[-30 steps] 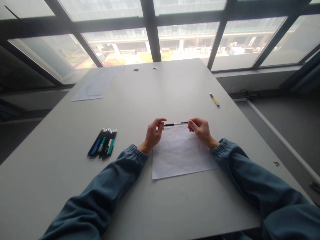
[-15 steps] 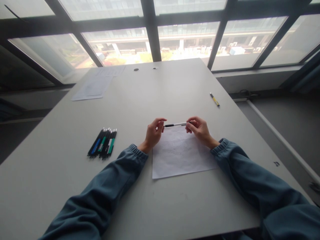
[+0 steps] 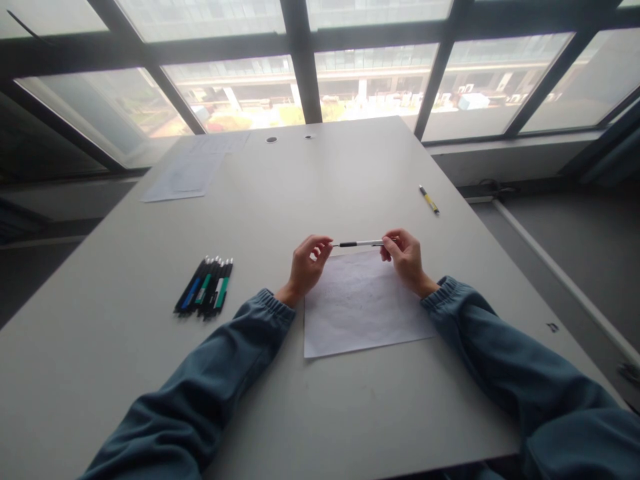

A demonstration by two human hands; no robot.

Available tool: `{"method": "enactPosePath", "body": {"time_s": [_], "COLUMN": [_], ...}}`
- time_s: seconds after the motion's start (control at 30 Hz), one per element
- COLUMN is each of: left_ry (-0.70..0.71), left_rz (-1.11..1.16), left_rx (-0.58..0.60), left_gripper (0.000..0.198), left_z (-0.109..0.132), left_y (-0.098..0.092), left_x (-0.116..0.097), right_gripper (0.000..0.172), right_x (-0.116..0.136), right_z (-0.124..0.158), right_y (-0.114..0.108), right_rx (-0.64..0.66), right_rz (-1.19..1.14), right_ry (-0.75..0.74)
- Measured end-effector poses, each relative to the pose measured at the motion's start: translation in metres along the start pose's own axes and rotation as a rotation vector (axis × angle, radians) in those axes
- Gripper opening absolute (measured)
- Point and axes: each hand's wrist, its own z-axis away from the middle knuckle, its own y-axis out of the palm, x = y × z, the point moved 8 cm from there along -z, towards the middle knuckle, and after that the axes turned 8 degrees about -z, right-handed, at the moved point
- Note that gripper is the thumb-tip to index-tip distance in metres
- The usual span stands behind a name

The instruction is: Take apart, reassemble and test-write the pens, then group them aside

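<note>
A pen (image 3: pixel 363 243) with a white barrel and a black grip is held level above the near sheet of paper (image 3: pixel 367 300). The fingers of my right hand (image 3: pixel 405 257) are closed around its right end. At the other end, my left hand (image 3: pixel 306 263) pinches with thumb and fingertip at the pen's thin dark tip. Whether that thin piece is the point or part of a refill is too small to tell. Both wrists rest near the paper's upper corners.
Several black pens (image 3: pixel 205 287) with blue, green and white parts lie side by side on the left of the white table (image 3: pixel 320 407). A yellow and black pen (image 3: pixel 429 199) lies at the right. More paper sheets (image 3: pixel 183 175) lie at the far left, before the windows.
My right hand has moved right and slightly up with the pen. A thin dark piece now shows between the pen's grip and my left fingers, which have barely moved.
</note>
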Motion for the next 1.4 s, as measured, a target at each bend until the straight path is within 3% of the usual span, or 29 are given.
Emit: {"method": "enactPosePath", "body": {"time_s": [0.33,0.57,0.97,1.23,1.4], "left_ry": [0.09,0.039,-0.147,-0.063,0.057], "left_rz": [-0.017,-0.059,-0.125,-0.106,-0.14], "left_rx": [0.054,0.024,-0.094,-0.026,0.15], "left_gripper": [0.013,0.01,0.017,0.029,0.027], "left_z": [-0.001,-0.002,-0.003,-0.003,0.0], "left_y": [0.005,0.003,-0.011,-0.005,0.012], "left_x": [-0.005,0.002,0.019,0.008,0.0], "right_gripper": [0.021,0.019,0.019,0.016,0.019], "right_x": [0.0,0.0,0.009,0.004,0.004], "right_z": [-0.001,-0.001,-0.003,-0.004,-0.003], "right_y": [-0.001,-0.003,-0.024,-0.021,-0.019], "right_rx": [-0.013,-0.022,-0.257,-0.216,-0.198], "right_rz": [-0.003,-0.004,0.038,-0.002,0.036], "right_ry": [0.005,-0.014,-0.136,-0.089,-0.065]}}
